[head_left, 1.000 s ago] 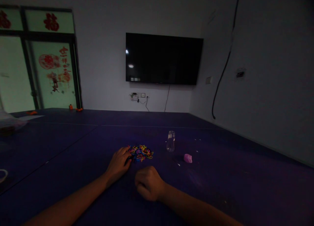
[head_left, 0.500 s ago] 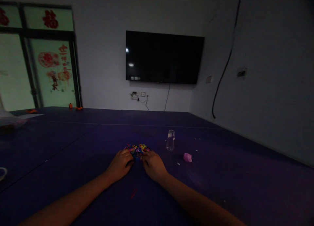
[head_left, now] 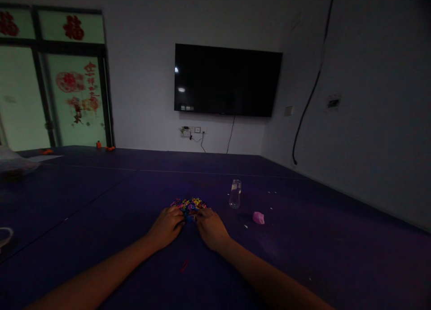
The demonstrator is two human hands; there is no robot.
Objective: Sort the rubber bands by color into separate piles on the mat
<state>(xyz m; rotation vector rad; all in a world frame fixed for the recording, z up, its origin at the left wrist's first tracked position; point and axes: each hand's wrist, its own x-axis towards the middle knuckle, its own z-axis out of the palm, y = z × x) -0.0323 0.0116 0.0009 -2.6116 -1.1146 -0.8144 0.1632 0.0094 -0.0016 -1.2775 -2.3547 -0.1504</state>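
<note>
A small heap of thin multicoloured pieces point(head_left: 189, 205) lies on the purple tabletop; they look like paper clips, though the dim light blurs them. At the heap's near left side rests my left hand point(head_left: 167, 224), its thumb apart from its bent fingers. My right hand point(head_left: 212, 228) touches the near right side, fingers curved over the edge and fingertips partly hidden. Neither hand visibly lifts a piece. One red piece point(head_left: 184, 266) lies by itself closer to me, between my forearms.
Right of the heap stands a clear bottle point(head_left: 235, 195), with a pink lump point(head_left: 258, 218) beside it and white scraps around. A plastic bag point(head_left: 15, 161) and a round rim point(head_left: 6, 236) are at the left. Small orange items point(head_left: 110, 148) sit along the far edge.
The view has shifted slightly. Both hands stay at the heap in nearly the same pose, and the pieces show no clear movement.
</note>
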